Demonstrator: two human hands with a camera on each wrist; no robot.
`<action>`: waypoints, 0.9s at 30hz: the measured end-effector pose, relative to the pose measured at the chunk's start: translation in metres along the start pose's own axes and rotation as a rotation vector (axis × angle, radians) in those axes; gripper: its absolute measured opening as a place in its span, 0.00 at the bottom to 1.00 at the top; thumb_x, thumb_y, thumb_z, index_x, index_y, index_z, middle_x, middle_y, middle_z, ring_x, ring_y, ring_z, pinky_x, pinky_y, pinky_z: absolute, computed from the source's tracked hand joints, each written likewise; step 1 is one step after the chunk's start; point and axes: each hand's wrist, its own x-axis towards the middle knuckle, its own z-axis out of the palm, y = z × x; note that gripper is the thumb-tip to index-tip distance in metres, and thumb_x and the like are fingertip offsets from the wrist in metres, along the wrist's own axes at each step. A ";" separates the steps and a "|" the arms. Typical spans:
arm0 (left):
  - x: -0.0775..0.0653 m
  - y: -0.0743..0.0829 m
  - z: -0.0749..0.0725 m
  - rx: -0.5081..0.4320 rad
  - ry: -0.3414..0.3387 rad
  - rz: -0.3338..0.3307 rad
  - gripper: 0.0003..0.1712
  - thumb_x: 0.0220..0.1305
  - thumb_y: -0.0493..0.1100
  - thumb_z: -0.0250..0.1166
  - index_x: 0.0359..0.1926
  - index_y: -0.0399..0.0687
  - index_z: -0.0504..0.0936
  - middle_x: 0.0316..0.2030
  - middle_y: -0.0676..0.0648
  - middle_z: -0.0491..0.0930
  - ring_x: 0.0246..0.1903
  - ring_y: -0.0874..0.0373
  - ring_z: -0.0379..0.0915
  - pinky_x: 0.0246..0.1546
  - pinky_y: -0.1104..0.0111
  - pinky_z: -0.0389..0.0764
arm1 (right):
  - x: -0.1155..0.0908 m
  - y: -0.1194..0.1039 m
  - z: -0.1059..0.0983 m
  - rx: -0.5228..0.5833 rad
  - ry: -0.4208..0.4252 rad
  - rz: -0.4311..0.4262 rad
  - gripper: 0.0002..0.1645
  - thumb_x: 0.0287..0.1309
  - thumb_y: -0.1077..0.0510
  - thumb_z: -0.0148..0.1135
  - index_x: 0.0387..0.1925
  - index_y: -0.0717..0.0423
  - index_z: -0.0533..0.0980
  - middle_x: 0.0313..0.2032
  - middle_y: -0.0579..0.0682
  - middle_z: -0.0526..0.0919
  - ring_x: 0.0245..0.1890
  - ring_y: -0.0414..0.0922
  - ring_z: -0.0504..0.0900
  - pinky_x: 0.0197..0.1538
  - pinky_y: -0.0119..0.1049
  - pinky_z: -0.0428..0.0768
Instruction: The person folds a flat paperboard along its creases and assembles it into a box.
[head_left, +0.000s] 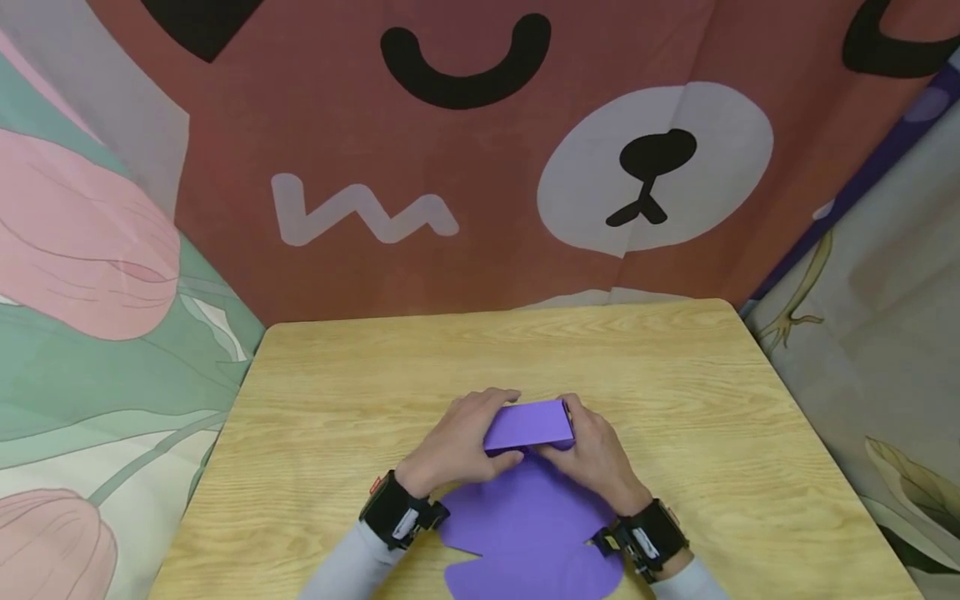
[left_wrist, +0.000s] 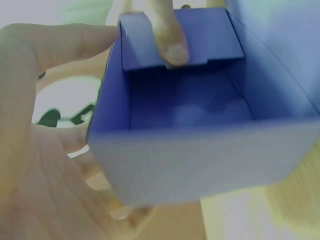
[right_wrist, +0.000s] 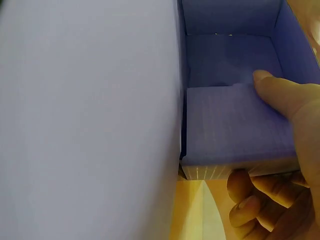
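Note:
Between both hands is a purple cardboard box (head_left: pixel 528 423), tilted up, with a broad scallop-edged purple panel (head_left: pixel 536 517) spreading from it towards the person. My left hand (head_left: pixel 457 442) grips the box's left end, fingers and thumb on opposite sides. At the right end, my right hand (head_left: pixel 600 458) pinches a folded end flap (right_wrist: pixel 235 120), its thumb pressing on the flap from inside and the other fingers curled outside. The left wrist view looks into the hollow inside, past a side wall (left_wrist: pixel 200 165). In the right wrist view the large panel (right_wrist: pixel 90 120) covers the left half.
A light wood-grain table (head_left: pixel 337 367) lies under the hands. Behind it hangs a brown cloth (head_left: pixel 480 275) with a cartoon bear print, with floral cloths (head_left: pixel 75 400) at the left and right sides. Each wrist wears a black strapped camera (head_left: pixel 397 512).

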 end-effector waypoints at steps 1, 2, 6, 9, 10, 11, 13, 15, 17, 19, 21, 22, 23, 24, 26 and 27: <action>-0.005 -0.003 -0.001 -0.026 0.009 -0.010 0.45 0.46 0.65 0.63 0.64 0.60 0.58 0.56 0.57 0.66 0.54 0.63 0.62 0.53 0.61 0.64 | 0.000 0.000 0.000 0.004 -0.002 0.001 0.42 0.35 0.32 0.67 0.47 0.51 0.66 0.32 0.43 0.77 0.29 0.38 0.77 0.30 0.37 0.76; -0.009 -0.006 -0.001 -0.054 0.017 -0.020 0.44 0.47 0.65 0.63 0.64 0.60 0.58 0.56 0.57 0.66 0.53 0.63 0.62 0.53 0.61 0.66 | 0.000 -0.001 0.000 0.005 -0.003 0.001 0.41 0.35 0.33 0.68 0.47 0.50 0.66 0.32 0.43 0.78 0.29 0.39 0.77 0.30 0.37 0.76; -0.022 -0.015 0.002 -0.156 0.055 -0.056 0.42 0.49 0.64 0.62 0.63 0.59 0.60 0.55 0.58 0.66 0.52 0.65 0.63 0.51 0.66 0.69 | 0.000 -0.002 0.001 -0.021 0.017 0.000 0.41 0.33 0.36 0.71 0.47 0.51 0.67 0.31 0.45 0.79 0.28 0.41 0.78 0.29 0.39 0.76; -0.026 -0.019 0.007 -0.192 0.088 -0.072 0.38 0.51 0.63 0.62 0.61 0.60 0.61 0.53 0.59 0.67 0.49 0.68 0.65 0.48 0.69 0.71 | -0.001 -0.003 0.001 -0.060 0.056 -0.003 0.41 0.31 0.39 0.73 0.46 0.53 0.69 0.27 0.48 0.80 0.26 0.44 0.79 0.27 0.39 0.76; -0.027 -0.020 0.009 -0.198 0.097 -0.076 0.37 0.52 0.63 0.61 0.61 0.61 0.62 0.53 0.60 0.67 0.49 0.68 0.65 0.47 0.70 0.72 | -0.002 -0.003 0.001 -0.073 0.069 -0.003 0.40 0.31 0.39 0.74 0.45 0.54 0.70 0.26 0.49 0.80 0.25 0.44 0.79 0.26 0.39 0.76; -0.028 -0.021 0.011 -0.204 0.105 -0.080 0.35 0.53 0.62 0.61 0.61 0.62 0.62 0.52 0.60 0.68 0.48 0.69 0.65 0.46 0.70 0.72 | -0.002 -0.003 0.000 -0.084 0.080 -0.002 0.38 0.31 0.41 0.74 0.44 0.54 0.70 0.25 0.49 0.80 0.23 0.45 0.79 0.25 0.39 0.75; -0.028 -0.022 0.013 -0.222 0.118 -0.085 0.34 0.53 0.61 0.61 0.60 0.62 0.63 0.52 0.60 0.68 0.49 0.69 0.66 0.45 0.71 0.73 | -0.002 -0.003 0.000 -0.106 0.098 -0.006 0.35 0.31 0.42 0.74 0.41 0.54 0.72 0.22 0.50 0.80 0.21 0.45 0.79 0.23 0.38 0.75; -0.028 -0.023 0.015 -0.242 0.125 -0.092 0.33 0.53 0.61 0.61 0.60 0.63 0.64 0.52 0.60 0.68 0.49 0.68 0.66 0.45 0.70 0.74 | -0.002 -0.003 0.000 -0.122 0.108 -0.010 0.31 0.32 0.44 0.73 0.39 0.54 0.73 0.21 0.50 0.80 0.20 0.46 0.79 0.21 0.39 0.74; -0.028 -0.023 0.016 -0.256 0.130 -0.097 0.33 0.53 0.61 0.62 0.59 0.61 0.65 0.52 0.60 0.69 0.50 0.68 0.66 0.45 0.70 0.74 | -0.002 -0.003 0.001 -0.125 0.112 -0.019 0.28 0.33 0.46 0.72 0.38 0.54 0.73 0.21 0.50 0.80 0.20 0.46 0.79 0.21 0.40 0.74; -0.029 -0.024 0.016 -0.271 0.133 -0.100 0.33 0.53 0.60 0.62 0.59 0.59 0.66 0.51 0.61 0.69 0.50 0.67 0.67 0.44 0.69 0.75 | -0.002 -0.003 0.001 -0.125 0.115 -0.026 0.26 0.34 0.47 0.70 0.36 0.53 0.72 0.21 0.50 0.80 0.19 0.47 0.79 0.21 0.40 0.74; -0.029 -0.024 0.016 -0.282 0.136 -0.103 0.34 0.52 0.60 0.63 0.59 0.57 0.68 0.50 0.61 0.69 0.49 0.67 0.67 0.43 0.68 0.76 | -0.002 -0.004 0.001 -0.125 0.115 -0.026 0.23 0.36 0.48 0.69 0.36 0.52 0.72 0.21 0.50 0.80 0.20 0.47 0.80 0.21 0.40 0.74; -0.029 -0.024 0.016 -0.288 0.136 -0.102 0.34 0.52 0.60 0.63 0.58 0.56 0.68 0.50 0.61 0.69 0.49 0.66 0.68 0.43 0.68 0.76 | -0.002 -0.004 0.001 -0.122 0.114 -0.026 0.23 0.37 0.48 0.68 0.36 0.53 0.72 0.22 0.50 0.80 0.20 0.47 0.80 0.21 0.40 0.75; -0.029 -0.024 0.016 -0.295 0.136 -0.104 0.34 0.52 0.60 0.63 0.58 0.56 0.68 0.50 0.61 0.70 0.49 0.66 0.68 0.43 0.67 0.76 | -0.002 -0.005 0.002 -0.119 0.109 -0.025 0.22 0.38 0.48 0.67 0.36 0.53 0.72 0.22 0.50 0.81 0.20 0.46 0.80 0.21 0.39 0.75; -0.029 -0.024 0.016 -0.300 0.136 -0.108 0.34 0.52 0.60 0.64 0.58 0.56 0.68 0.50 0.61 0.70 0.49 0.66 0.68 0.43 0.67 0.77 | -0.001 -0.005 0.002 -0.114 0.105 -0.023 0.22 0.39 0.48 0.67 0.37 0.53 0.73 0.22 0.50 0.81 0.21 0.46 0.80 0.21 0.39 0.75; -0.029 -0.025 0.016 -0.312 0.136 -0.113 0.33 0.51 0.61 0.63 0.58 0.57 0.69 0.49 0.60 0.70 0.48 0.65 0.69 0.42 0.66 0.77 | 0.000 -0.005 0.003 -0.104 0.095 -0.021 0.22 0.40 0.49 0.67 0.38 0.54 0.73 0.23 0.51 0.81 0.22 0.46 0.81 0.22 0.37 0.76; -0.029 -0.025 0.015 -0.319 0.136 -0.116 0.33 0.51 0.61 0.63 0.58 0.57 0.69 0.49 0.59 0.70 0.48 0.64 0.69 0.42 0.66 0.77 | 0.000 -0.005 0.003 -0.100 0.091 -0.019 0.22 0.40 0.50 0.66 0.38 0.55 0.73 0.24 0.52 0.82 0.22 0.46 0.81 0.22 0.37 0.76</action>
